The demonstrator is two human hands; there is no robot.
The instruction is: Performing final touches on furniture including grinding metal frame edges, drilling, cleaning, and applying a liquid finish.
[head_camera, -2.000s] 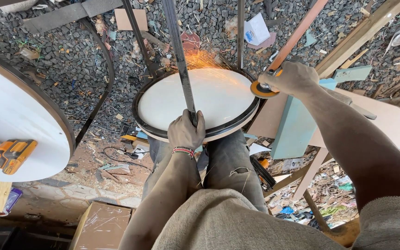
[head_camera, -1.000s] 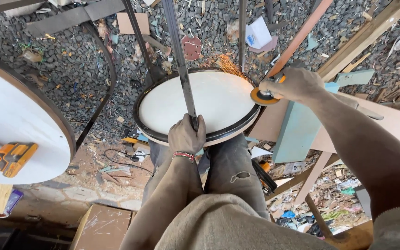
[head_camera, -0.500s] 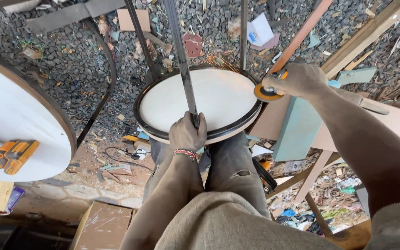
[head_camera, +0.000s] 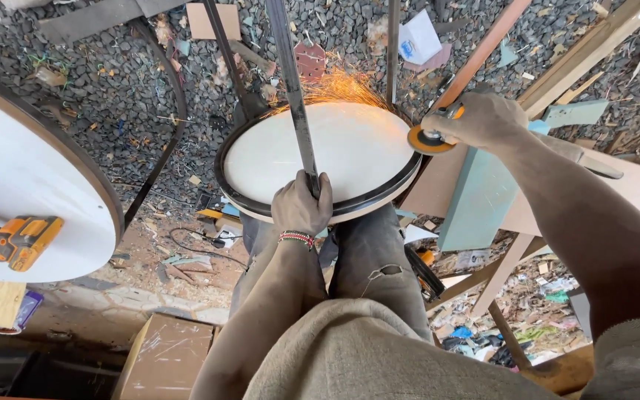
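A round white tabletop [head_camera: 350, 152] with a dark metal rim rests against my knees. My left hand [head_camera: 301, 204] grips a grey metal bar [head_camera: 292, 81] that crosses the top upright. My right hand [head_camera: 479, 118] holds an angle grinder with an orange disc [head_camera: 430, 139] at the rim's right edge. Orange sparks [head_camera: 335, 87] spray out over the rim's far edge.
A second, larger round white top [head_camera: 16, 185] stands at the left with an orange power tool [head_camera: 20, 238] lying on it. Dark gravel [head_camera: 98, 81] covers the ground beyond. Wooden boards [head_camera: 594, 44] and scraps lie at the right. A cardboard box [head_camera: 164, 352] sits below left.
Sparks stopped half a second ago and now fly again from the rim's far edge. My right hand with the grinder shifted slightly along the right rim. The left hand stayed put.
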